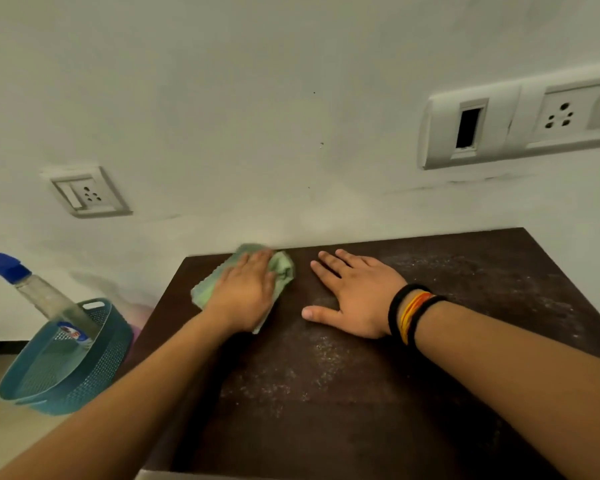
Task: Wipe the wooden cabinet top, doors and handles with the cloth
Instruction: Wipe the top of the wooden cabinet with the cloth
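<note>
The dark brown wooden cabinet top (378, 393) fills the lower middle of the view and carries pale dust specks across its middle and right. A green cloth (284, 268) lies near the top's back left corner, close to the wall. My left hand (246, 292) presses flat on the cloth, fingers together and pointing toward the wall. My right hand (354, 296) rests flat on the bare wood just right of the cloth, fingers spread, with black and orange bands on the wrist. The doors and handles are out of sight.
A teal plastic basket (94, 372) sits on the floor to the left of the cabinet, holding a tilted clear spray bottle (49, 299) with a blue cap. The white wall behind carries a small socket (85, 192) at left and a long switch panel (520, 119) at upper right.
</note>
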The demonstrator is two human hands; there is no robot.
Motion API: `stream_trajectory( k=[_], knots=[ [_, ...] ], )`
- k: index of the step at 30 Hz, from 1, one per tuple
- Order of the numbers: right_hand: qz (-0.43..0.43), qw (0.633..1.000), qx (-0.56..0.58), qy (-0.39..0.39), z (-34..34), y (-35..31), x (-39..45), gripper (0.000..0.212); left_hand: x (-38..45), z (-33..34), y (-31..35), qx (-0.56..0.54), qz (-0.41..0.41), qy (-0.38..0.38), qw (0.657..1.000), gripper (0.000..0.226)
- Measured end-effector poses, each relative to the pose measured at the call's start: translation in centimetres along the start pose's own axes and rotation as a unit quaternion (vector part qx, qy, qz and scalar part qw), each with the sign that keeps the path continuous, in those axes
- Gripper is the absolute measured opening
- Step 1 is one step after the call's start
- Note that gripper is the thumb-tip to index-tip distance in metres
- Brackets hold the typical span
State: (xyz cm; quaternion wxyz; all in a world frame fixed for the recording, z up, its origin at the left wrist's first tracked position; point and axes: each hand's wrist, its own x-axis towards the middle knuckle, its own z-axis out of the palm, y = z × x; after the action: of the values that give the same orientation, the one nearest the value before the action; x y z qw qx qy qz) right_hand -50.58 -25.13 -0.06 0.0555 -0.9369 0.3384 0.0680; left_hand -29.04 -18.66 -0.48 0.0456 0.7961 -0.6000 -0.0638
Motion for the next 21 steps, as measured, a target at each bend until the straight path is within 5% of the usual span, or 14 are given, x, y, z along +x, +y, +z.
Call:
stream_trajectory(
  k=[2,6,11,17,21],
  knots=[
    [-0.002,1.0,0.002,0.003,0.2,0.1,-0.1,0.106,-4.4,0.6,-0.4,0.024,-0.017,0.001,1.0,0.058],
    [-0.006,1.0,0.003,0.021,0.5,0.2,-0.4,0.108,-3.0,1.3,4.1,0.02,0.104,-0.02,0.994,0.057],
    [0.002,1.0,-0.005,0.006,0.5,0.8,-1.1,0.111,-1.0,0.5,-0.1,0.037,-0.009,-0.016,0.999,0.057],
    [-0.011,1.0,-0.001,0.007,0.3,0.9,-1.2,0.12,-3.8,1.3,5.3,0.017,0.084,-0.021,0.996,0.058],
    [0.0,1.0,-0.007,0.006,0.5,0.9,-1.0,0.121,0.3,0.6,2.3,0.016,0.005,-0.001,1.0,0.059]
  ],
)
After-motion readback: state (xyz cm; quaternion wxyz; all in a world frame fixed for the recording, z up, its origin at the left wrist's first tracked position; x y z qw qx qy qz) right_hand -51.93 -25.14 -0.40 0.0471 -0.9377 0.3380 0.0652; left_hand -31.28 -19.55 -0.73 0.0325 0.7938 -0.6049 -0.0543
